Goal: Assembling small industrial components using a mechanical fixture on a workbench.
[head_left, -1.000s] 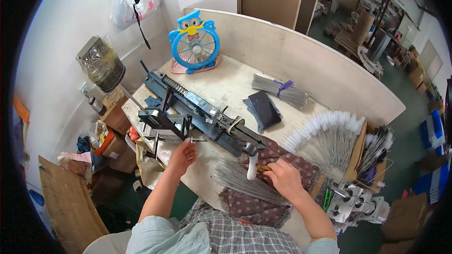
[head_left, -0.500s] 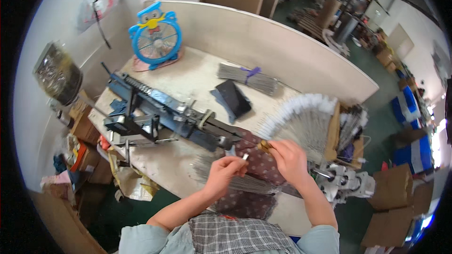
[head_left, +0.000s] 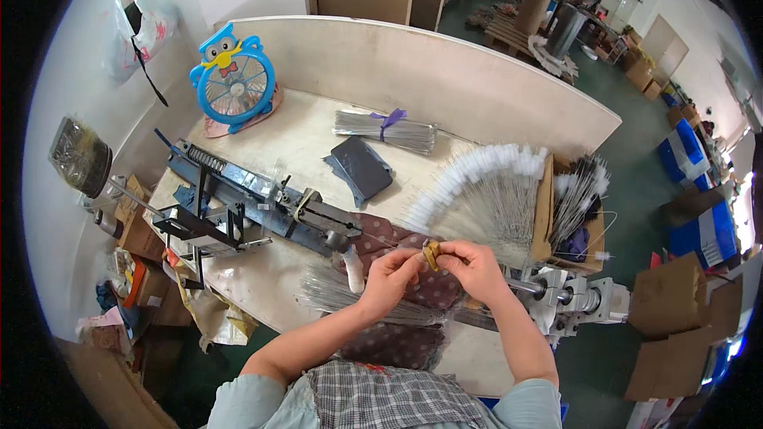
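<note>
Pinched in my right hand (head_left: 475,272) is a small brass-coloured metal piece (head_left: 431,254), held up over a brown polka-dot cloth (head_left: 377,232). My left hand (head_left: 389,280) meets it from the left, thumb and fingertips closed right beside the brass piece; what they grip is hidden. Left of my left hand stands a white handle (head_left: 353,270), at the end of a long blue-grey metal bench fixture (head_left: 270,200). Below my hands, a spread of thin metal wires (head_left: 330,290) lies across the table.
White-tipped wires (head_left: 489,199) fan out at the right, beside a cardboard box (head_left: 543,210). A wire bundle with purple tie (head_left: 385,129), a dark phone-like slab (head_left: 362,168) and a blue fan (head_left: 236,87) stand farther back. A metal clamp mechanism (head_left: 584,300) is at the right edge.
My left hand has come up to my right hand, and their fingertips now meet at the brass piece. The small white bit at my left fingertips no longer shows. The whole view has shifted.
</note>
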`<state>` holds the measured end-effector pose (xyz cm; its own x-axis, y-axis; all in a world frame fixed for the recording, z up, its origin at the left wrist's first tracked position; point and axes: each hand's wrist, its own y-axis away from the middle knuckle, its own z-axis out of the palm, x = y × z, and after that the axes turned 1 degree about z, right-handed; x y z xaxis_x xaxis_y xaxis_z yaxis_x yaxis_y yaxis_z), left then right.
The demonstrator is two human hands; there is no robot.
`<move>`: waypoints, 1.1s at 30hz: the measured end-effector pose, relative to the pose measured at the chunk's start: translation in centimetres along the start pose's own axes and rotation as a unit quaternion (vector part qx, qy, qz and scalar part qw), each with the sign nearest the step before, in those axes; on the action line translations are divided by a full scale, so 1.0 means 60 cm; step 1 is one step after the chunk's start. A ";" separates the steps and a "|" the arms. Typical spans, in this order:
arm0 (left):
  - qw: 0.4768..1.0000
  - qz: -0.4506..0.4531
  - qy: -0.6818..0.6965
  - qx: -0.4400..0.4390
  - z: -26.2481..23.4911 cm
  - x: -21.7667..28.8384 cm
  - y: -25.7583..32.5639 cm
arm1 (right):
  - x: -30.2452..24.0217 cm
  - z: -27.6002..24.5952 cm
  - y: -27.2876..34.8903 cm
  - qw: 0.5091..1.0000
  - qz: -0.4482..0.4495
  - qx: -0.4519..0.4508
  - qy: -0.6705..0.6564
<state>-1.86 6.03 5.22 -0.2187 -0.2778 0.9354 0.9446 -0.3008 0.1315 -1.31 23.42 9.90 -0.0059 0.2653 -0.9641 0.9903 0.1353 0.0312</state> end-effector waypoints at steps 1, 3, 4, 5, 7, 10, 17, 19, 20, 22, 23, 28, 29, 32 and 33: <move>1.000 -0.004 0.012 -0.003 0.002 0.001 -0.001 | -0.009 -0.003 0.004 0.997 -0.030 -0.004 0.065; 0.998 -0.028 0.038 0.047 -0.003 0.009 0.009 | -0.019 -0.004 0.004 0.990 -0.061 -0.009 0.126; 0.992 -0.052 0.064 0.091 -0.008 0.012 0.012 | -0.022 -0.001 0.001 0.973 -0.131 0.010 0.189; 0.992 -0.053 0.062 0.091 -0.015 0.013 0.012 | -0.026 0.004 -0.003 0.947 -0.199 0.030 0.250; 0.971 -0.033 0.168 0.169 -0.034 0.023 0.014 | -0.039 0.025 -0.019 0.931 -0.219 0.067 0.285; 0.969 -0.063 0.180 0.155 -0.038 0.036 0.013 | -0.042 0.064 -0.055 0.893 -0.241 0.117 0.363; 0.980 -0.058 0.165 0.097 -0.057 0.022 0.013 | -0.050 0.080 -0.071 0.931 -0.149 0.038 0.332; 0.986 -0.050 0.133 0.087 -0.064 0.021 0.017 | -0.054 0.081 -0.072 0.950 -0.102 0.017 0.295; 0.992 -0.040 0.092 0.076 -0.065 0.020 0.016 | -0.055 0.079 -0.076 0.967 -0.058 0.001 0.249; 0.992 -0.035 0.106 0.060 -0.063 0.018 0.018 | -0.038 0.081 -0.082 0.981 -0.004 -0.011 0.195; 0.992 -0.031 0.112 0.054 -0.064 0.021 0.017 | -0.034 0.081 -0.084 0.990 0.047 -0.028 0.129; 0.962 -0.092 0.243 0.082 -0.058 0.034 0.007 | -0.044 0.099 -0.060 0.946 -0.076 0.067 0.309; 0.962 -0.090 0.244 0.089 -0.053 0.031 0.008 | -0.047 0.109 -0.053 0.947 -0.078 0.061 0.307; 0.935 -0.041 0.333 0.116 -0.045 0.017 0.006 | -0.052 0.144 -0.043 0.868 -0.222 0.172 0.410; 0.936 -0.040 0.329 0.116 -0.046 0.019 0.009 | -0.051 0.149 -0.046 0.869 -0.223 0.173 0.407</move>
<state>-2.30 3.07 5.46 -0.3226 -0.7882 0.5241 0.9296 -0.1594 0.3324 -2.77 13.71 10.40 -0.3559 0.8665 -0.3501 0.8460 0.1395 -0.5147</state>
